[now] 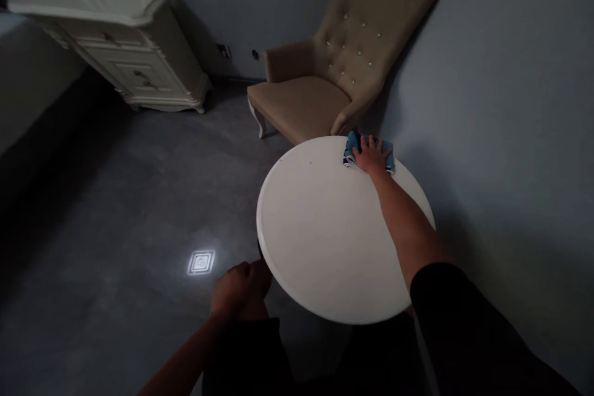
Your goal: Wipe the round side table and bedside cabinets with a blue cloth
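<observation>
Head view: blue cloth (353, 141) at the far edge of the round white counter (320, 229)

The right hand (372, 154) lies on the folded cloth, fingers spread apart. The left hand (232, 288) is near the counter's left side; whether it grips anything, I cannot tell. A tan buttoned armchair (341, 65) stands just beyond, a cream cabinet (134, 55) farther left. The grey floor (139, 198) bears one lit square (201, 262).

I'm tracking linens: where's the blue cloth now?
In the head view, the blue cloth is right of centre, under the right hand on the white table, toward the armchair.
</observation>
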Motion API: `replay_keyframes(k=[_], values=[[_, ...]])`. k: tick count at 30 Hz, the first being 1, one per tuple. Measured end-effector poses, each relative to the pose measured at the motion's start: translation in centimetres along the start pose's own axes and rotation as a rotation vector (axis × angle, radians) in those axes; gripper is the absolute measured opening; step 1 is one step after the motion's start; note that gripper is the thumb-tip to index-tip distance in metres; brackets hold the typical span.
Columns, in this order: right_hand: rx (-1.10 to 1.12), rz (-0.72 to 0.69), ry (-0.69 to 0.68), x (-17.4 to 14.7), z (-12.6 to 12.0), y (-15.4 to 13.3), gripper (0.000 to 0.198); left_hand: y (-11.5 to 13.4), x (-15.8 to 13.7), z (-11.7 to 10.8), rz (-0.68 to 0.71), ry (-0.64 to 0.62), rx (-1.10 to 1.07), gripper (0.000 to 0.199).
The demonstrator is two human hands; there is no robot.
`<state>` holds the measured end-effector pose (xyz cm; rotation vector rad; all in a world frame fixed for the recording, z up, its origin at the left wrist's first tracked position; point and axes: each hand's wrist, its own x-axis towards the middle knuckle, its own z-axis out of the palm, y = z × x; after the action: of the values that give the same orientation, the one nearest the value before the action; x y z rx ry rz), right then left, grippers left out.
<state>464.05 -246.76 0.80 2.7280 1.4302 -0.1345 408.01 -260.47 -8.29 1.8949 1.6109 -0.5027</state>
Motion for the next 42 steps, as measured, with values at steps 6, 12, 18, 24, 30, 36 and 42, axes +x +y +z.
replay_keyframes(k=[6, 12, 18, 24, 30, 36, 42], values=[[-0.063, -0.037, -0.012, -4.1, 0.5, 0.2, 0.08, -0.2, 0.2, 0.5, 0.008, 0.033, -0.023, 0.051], [-0.113, -0.12, 0.006, -20.6, 2.6, 0.8, 0.076, -0.3, -0.4, 0.9, 0.06, 0.077, -0.044, 0.051], [-0.062, -0.31, 0.024, -41.5, 6.4, -0.2, 0.074, -0.6, -2.3, 0.7, 0.056, 0.079, -0.077, 0.051], [-0.006, -0.409, -0.019, -46.0, 7.1, -1.5, 0.077, -1.3, -2.1, 1.4, 0.073, 0.088, -0.089, 0.053], [-0.043, -0.347, -0.029, -31.7, 4.2, -3.8, 0.076, -1.2, -1.4, 1.2, 0.069, 0.057, -0.082, 0.056], [-0.065, -0.211, -0.003, -11.8, 1.4, -6.4, 0.078, -1.5, 0.1, 0.5, 0.006, 0.011, -0.089, 0.053], [0.005, -0.074, -0.012, 1.2, 0.4, -7.2, 0.082, -1.2, 0.7, 0.1, 0.005, 0.008, -0.107, 0.056]])
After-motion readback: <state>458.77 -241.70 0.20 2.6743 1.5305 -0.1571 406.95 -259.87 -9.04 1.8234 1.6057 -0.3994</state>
